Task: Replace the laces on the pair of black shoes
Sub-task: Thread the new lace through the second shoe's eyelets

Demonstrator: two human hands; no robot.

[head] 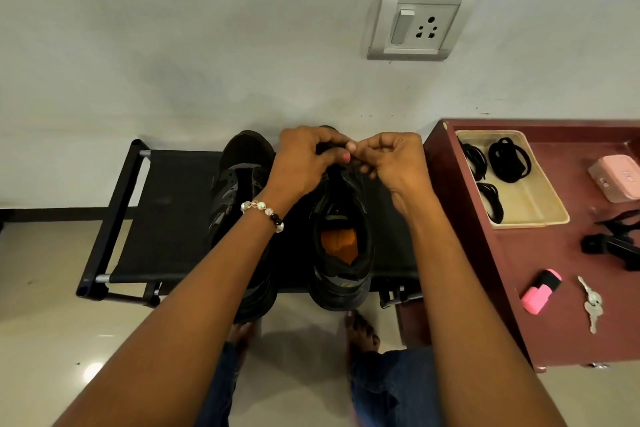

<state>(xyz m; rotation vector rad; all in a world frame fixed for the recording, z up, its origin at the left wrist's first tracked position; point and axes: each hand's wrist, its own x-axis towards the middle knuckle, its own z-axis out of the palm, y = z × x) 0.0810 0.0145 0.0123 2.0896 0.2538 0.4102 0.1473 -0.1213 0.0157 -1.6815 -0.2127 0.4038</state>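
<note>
I'm looking into a home, likely an entry corner: a low black fabric shoe rack (pixel 166 215) stands against a painted wall with a switch-and-socket plate (pixel 420 24), on glossy floor tiles (pixel 45 305), beside a maroon cabinet surface (pixel 540 253) holding keys (pixel 591 303).

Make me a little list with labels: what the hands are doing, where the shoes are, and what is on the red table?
left hand: fingers curled at the toe end of the right shoe, pinching something dark, likely a lace
right hand: curled there too
left shoe: beside it on the black rack
tray: holds black laces
red table: tray, pink highlighter, keys, pink case
</note>
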